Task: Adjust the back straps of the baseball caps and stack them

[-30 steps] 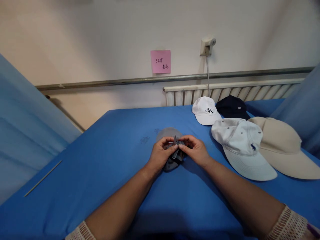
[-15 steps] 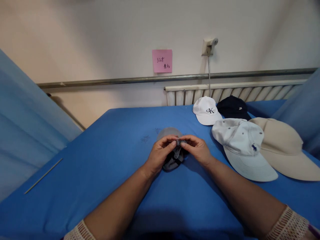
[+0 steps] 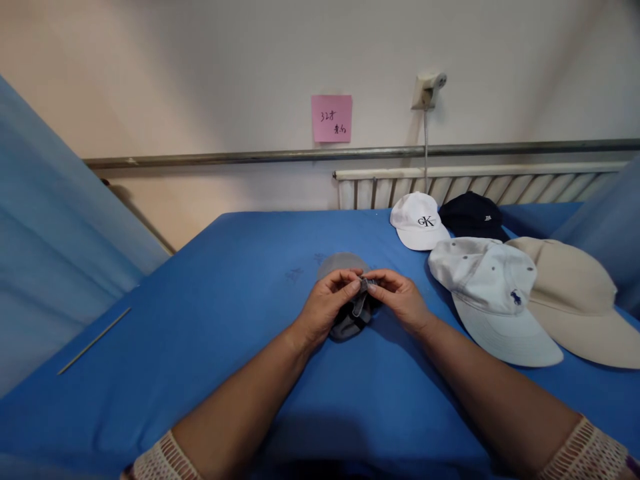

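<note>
A grey cap [image 3: 340, 265] lies on the blue sheet [image 3: 220, 320] in the middle of the view, its back towards me. My left hand [image 3: 325, 308] and my right hand [image 3: 400, 300] meet over the back of the cap. Both pinch its grey adjusting strap [image 3: 361, 297] between thumb and fingers, left hand on the left side and right hand on the right. Most of the cap's rear is hidden under my fingers.
Several other caps lie at the right: a white one with a black logo [image 3: 418, 221], a dark navy one [image 3: 473, 215], a pale one [image 3: 487, 293] and a beige one [image 3: 575, 300]. A thin stick [image 3: 93, 341] lies at the left. A radiator [image 3: 475, 187] and a pink note [image 3: 331, 118] are on the wall.
My fingers have worked slightly along the strap and the camera has turned a little to the left. The cap stays in place.
</note>
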Demonstrator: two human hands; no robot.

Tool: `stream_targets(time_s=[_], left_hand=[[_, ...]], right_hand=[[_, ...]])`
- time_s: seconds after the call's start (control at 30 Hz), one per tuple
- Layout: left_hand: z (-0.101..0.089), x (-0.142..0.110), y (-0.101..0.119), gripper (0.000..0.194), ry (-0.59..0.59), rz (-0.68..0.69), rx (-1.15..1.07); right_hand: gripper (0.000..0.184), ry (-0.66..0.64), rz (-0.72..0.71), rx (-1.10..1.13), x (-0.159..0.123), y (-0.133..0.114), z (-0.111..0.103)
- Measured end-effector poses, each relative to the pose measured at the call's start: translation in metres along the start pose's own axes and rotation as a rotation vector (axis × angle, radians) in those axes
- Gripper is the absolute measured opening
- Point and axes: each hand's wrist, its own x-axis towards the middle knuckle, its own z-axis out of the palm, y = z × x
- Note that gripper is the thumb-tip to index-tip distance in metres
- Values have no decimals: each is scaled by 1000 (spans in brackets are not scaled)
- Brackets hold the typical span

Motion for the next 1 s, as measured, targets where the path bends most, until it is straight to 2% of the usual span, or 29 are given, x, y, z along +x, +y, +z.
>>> stream_targets(time_s=[0.17,0.4,0.53,0.7,0.83,1.0], left_hand=[[1,-1,0,21,-35,-2,20],[1,-2,-2,18,-113,90,131],[2,-2,-1,24,-75,94,183],[4,-2,-3,24,-27,31,116],[6,0,-6,21,46,3,89],[5,5,-9,20,155,41,103]], right_hand=[[24,-24,16,14,-1,-1,0],[22,-62,11,53,-2,0,-1],[22,-64,39,72,-3,3,-4],[23,-55,31,67,-4,2,-2],[23,-28,2,39,-4,0,1],[24,26,-20,6,-4,1,2]])
